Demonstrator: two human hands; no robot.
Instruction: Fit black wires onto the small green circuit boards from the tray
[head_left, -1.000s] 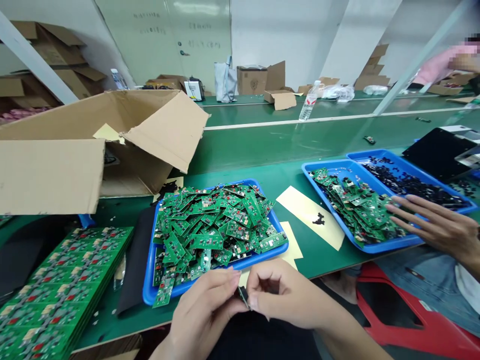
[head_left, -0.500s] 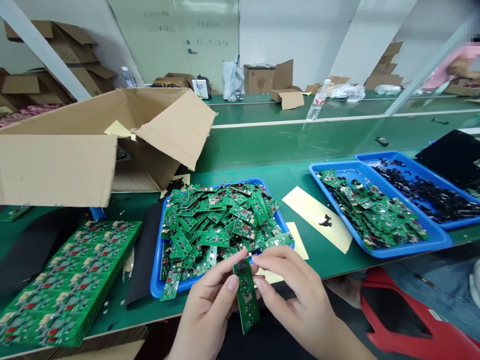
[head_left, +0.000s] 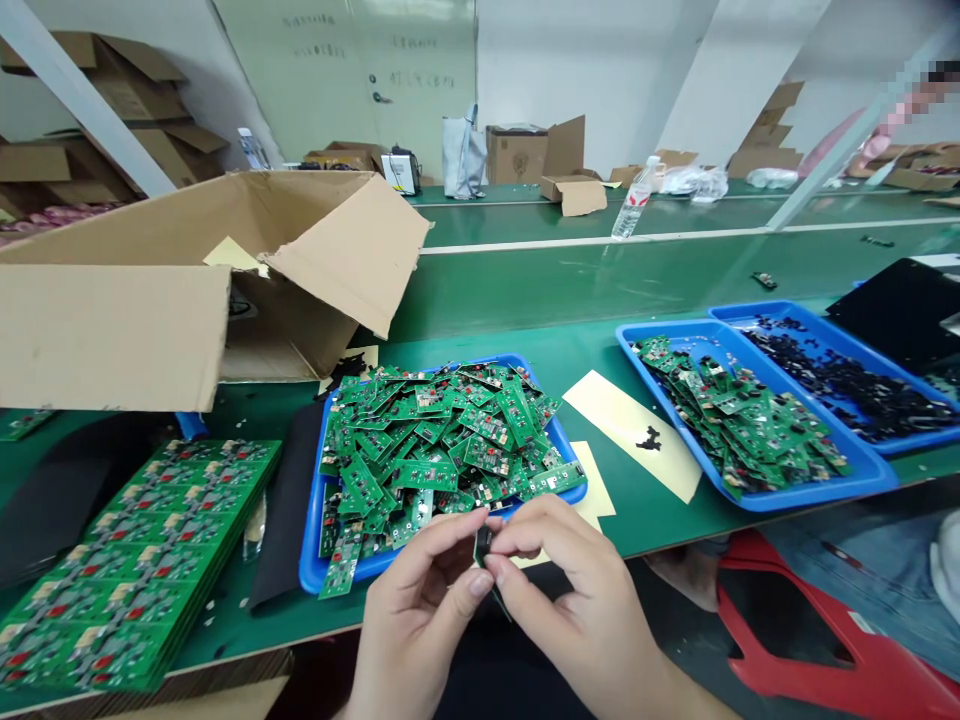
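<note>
Two hands meet at the near edge of the green surface (head_left: 525, 290): left hand (head_left: 420, 610) and right hand (head_left: 570, 590) each pinch one small circuit board (head_left: 482, 545), held edge-on between fingertips. Just beyond, a blue tray (head_left: 311, 560) heaped with loose boards. Left: stacked board panels (head_left: 127, 560), open cardboard box (head_left: 112, 330).
</note>
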